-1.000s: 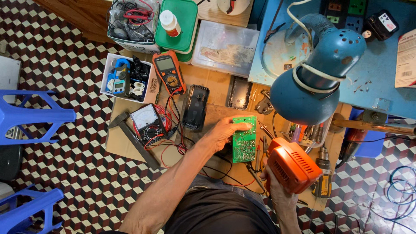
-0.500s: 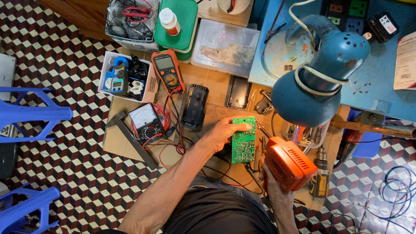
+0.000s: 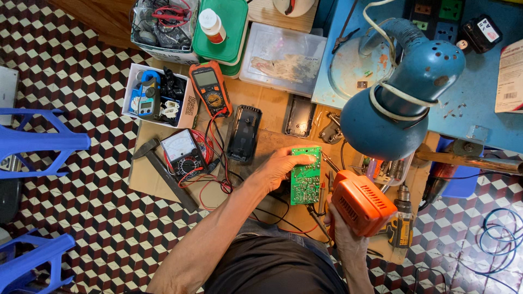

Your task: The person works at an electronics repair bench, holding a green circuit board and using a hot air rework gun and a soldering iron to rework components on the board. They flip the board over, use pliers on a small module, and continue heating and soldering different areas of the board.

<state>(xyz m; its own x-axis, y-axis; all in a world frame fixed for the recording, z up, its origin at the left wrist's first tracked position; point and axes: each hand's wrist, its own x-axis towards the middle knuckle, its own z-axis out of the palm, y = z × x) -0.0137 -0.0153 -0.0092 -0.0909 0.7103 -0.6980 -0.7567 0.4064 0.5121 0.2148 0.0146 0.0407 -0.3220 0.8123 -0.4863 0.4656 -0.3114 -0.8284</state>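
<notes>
Two hands are occupied: the green circuit board (image 3: 305, 175) is pinched by the left hand (image 3: 278, 170) above the desk (image 3: 272, 103), and the orange tool (image 3: 362, 202) is gripped by the right hand (image 3: 344, 235). The board could be slipped or scorched if the tool is tilted against it.

A green circuit board (image 3: 305, 175) is held upright just below the blue lamp (image 3: 400, 98). An orange tool casing (image 3: 363, 203), tilted, sits just right of the board, under the lamp.

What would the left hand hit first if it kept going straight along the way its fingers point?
The left hand grips the green circuit board, fingers pointing toward image right. Straight past the board, the first thing looks like the orange plastic tool housing in the right hand, though depth is unclear from above.
</notes>
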